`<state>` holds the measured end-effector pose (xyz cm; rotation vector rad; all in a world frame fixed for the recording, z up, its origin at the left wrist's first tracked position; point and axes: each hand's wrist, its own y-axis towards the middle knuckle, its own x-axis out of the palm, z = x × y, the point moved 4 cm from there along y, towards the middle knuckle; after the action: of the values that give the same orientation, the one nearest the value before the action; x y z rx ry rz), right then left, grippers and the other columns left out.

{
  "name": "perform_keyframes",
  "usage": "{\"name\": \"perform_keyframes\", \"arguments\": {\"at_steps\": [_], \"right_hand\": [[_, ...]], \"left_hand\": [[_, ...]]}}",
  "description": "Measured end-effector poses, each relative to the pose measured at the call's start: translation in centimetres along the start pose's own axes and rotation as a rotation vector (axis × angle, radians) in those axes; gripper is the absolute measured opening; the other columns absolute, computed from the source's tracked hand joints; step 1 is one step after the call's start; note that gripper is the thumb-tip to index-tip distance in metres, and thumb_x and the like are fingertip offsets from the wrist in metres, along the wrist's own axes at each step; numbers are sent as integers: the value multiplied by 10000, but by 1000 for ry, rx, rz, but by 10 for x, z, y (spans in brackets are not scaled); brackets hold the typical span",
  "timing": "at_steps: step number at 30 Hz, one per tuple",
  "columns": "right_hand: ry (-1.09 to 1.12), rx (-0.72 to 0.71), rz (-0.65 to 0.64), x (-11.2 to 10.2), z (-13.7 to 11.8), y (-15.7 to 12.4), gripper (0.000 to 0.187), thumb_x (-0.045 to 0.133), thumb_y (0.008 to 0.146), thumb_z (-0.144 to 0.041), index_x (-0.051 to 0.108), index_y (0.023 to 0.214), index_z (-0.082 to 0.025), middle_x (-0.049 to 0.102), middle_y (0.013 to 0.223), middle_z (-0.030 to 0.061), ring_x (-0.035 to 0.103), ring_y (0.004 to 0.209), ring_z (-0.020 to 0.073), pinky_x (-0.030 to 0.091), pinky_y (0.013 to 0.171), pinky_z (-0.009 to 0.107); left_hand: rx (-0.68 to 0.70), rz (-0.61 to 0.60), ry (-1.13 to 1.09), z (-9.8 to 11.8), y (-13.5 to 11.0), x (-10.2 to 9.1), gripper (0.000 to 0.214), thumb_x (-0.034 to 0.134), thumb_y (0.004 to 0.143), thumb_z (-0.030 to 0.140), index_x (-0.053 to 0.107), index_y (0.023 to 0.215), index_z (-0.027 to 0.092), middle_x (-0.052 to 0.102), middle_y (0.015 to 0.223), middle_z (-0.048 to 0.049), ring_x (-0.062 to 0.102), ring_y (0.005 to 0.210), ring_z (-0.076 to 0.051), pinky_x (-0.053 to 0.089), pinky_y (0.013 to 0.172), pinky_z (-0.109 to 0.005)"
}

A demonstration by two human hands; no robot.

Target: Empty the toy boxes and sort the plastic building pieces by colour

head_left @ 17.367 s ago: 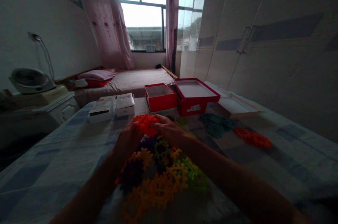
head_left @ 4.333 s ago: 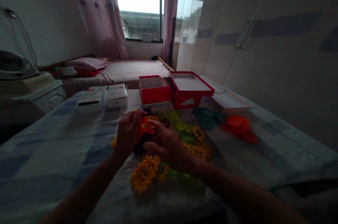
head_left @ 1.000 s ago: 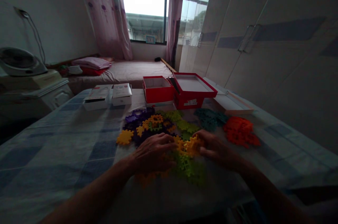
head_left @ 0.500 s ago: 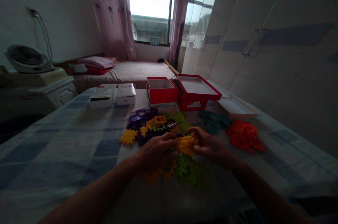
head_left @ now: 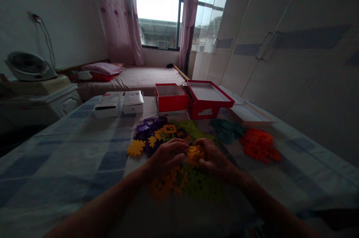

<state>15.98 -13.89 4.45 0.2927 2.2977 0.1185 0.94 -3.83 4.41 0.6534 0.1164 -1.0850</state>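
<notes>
Between my two hands is a small bunch of yellow toothed plastic interlocking pieces (head_left: 195, 154). My right hand (head_left: 215, 158) is closed round their right side, thumb below and fingers above. My left hand (head_left: 168, 156) has its fingers bent against their left edge; part of its grip is hidden. Below lie orange toothed pieces (head_left: 168, 185) and green ones (head_left: 203, 185) in shadow. Just beyond my hands is a mixed pile with purple pieces (head_left: 151, 125), a single yellow piece (head_left: 136, 148) and lime-green pieces (head_left: 190, 127).
Dark teal pieces (head_left: 227, 129) and red-orange pieces (head_left: 260, 144) lie to the right. Along the far side stand two white boxes (head_left: 133, 107), an open red box (head_left: 171, 102), another red box (head_left: 206, 110) with a tilted lid, and a shallow white tray (head_left: 252, 114). A checked cloth (head_left: 106, 163) covers the table.
My right hand has shifted slightly left with the yellow pieces, which now look more bunched together. More of the orange pieces below shows. The piles and boxes stay put.
</notes>
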Motion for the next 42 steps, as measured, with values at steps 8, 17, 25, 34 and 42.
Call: {"name": "perform_keyframes", "arguments": {"at_steps": [8, 17, 25, 34, 42], "right_hand": [[445, 167, 362, -60, 9, -20, 396, 549, 759, -343, 439, 1113, -203, 577, 1012, 49, 588, 889, 167, 498, 777, 296], [214, 607, 1137, -222, 183, -98, 389, 559, 669, -249, 491, 1047, -182, 598, 1058, 106, 629, 847, 187, 546, 663, 286], [-19, 834, 1059, -227, 230, -103, 235, 600, 622, -207, 604, 847, -142, 648, 936, 143, 601, 972, 296, 482, 829, 442], [-338, 612, 905, -195, 163, -73, 421, 467, 786, -349, 539, 1170, -190, 514, 1246, 188, 453, 1186, 345, 346, 978, 498], [-109, -22, -61, -32, -14, -19, 395, 522, 815, -449, 566, 1146, -237, 595, 1162, 83, 551, 1048, 250, 410, 903, 417]], "left_hand": [[28, 170, 252, 1, -1, -12, 189, 479, 862, 274, 649, 916, 212, 637, 1042, -71, 609, 963, -179, 529, 785, -304], [114, 309, 469, -1, -4, -23, 172, 487, 857, 244, 636, 944, 249, 632, 1047, -30, 607, 958, -151, 516, 820, -278], [162, 395, 605, 2, -4, -39, 176, 472, 865, 266, 630, 942, 272, 636, 1041, -18, 616, 938, -160, 521, 797, -296], [-35, 569, 732, -10, -5, -79, 227, 438, 867, 290, 627, 949, 194, 603, 1073, -55, 577, 988, -172, 452, 897, -327], [-234, 654, 707, -38, -9, -95, 265, 429, 837, 288, 665, 882, 178, 626, 1001, -55, 579, 959, -176, 444, 899, -314]]}}
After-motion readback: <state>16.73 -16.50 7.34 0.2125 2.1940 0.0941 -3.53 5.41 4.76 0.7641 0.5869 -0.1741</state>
